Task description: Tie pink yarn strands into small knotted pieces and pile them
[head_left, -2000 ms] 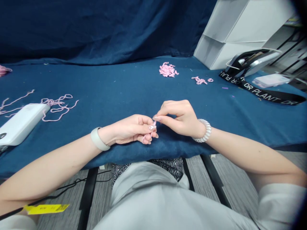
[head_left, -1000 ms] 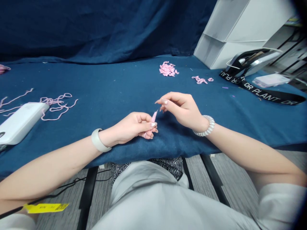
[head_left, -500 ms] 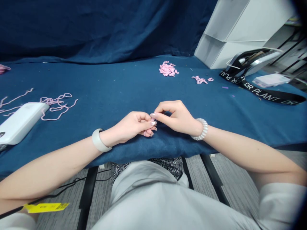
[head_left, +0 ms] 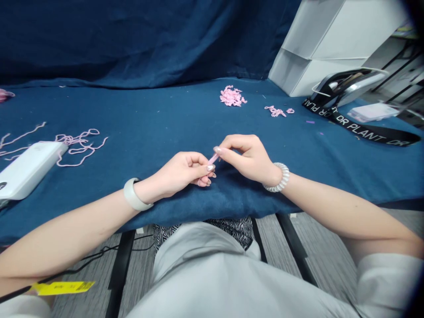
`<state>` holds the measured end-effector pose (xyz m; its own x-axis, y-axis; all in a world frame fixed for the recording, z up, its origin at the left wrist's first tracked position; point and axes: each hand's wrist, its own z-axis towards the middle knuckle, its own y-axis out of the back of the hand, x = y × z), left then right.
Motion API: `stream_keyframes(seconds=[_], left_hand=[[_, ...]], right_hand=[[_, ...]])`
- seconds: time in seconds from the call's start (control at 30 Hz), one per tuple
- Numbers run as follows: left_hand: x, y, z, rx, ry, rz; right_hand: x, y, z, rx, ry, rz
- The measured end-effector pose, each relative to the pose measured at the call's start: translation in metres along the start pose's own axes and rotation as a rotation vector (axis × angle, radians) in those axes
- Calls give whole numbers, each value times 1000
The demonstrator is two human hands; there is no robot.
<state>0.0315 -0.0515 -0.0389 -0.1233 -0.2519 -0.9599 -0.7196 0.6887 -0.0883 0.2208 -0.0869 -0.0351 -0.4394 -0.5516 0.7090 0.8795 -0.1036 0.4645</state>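
1. My left hand (head_left: pixel 180 170) was curled nearly shut, and a short pink piece of yarn (head_left: pixel 213 158) (or so it looked; it was too small to be sure) stuck out from its fingertips, tilted up toward my right hand. It sat in the air between my hands, touching neither the cloth nor anything else. The tilt seemed to leave its upper end free for my other fingers.

2. My right hand (head_left: pixel 248 159) was half closed, with the thumb and forefinger brought in around the upper end of the piece. I could not tell whether they had hold of it or were only touching it.

3. My own fingers hid the lower end of the piece, so I could not see how far it ran into my left hand. My right thumb was hard to make out behind the forefinger.

4. My hands were held just above the front edge of the blue cloth (head_left: pixel 212 198), near the middle. Off to the left lay a white power bank (head_left: pixel 28 170) beside loose pink yarn (head_left: pixel 77 143). Ahead sat a heap of small pink bits (head_left: pixel 232 96), too tangled to count, and a black strap (head_left: pixel 364 132) lay to the right.
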Motion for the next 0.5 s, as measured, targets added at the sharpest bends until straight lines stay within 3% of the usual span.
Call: stream_keyframes(seconds=[0.17, 0.3, 0.5], left_hand=[[3, -2, 2, -28, 37, 33], [3, -2, 3, -29, 44, 50], [0, -5, 1, -32, 65, 33]], right_hand=[[-2, 3, 2, 121, -129, 79], [-5, -2, 0, 205, -25, 26], [-5, -4, 0, 138, 57, -7]])
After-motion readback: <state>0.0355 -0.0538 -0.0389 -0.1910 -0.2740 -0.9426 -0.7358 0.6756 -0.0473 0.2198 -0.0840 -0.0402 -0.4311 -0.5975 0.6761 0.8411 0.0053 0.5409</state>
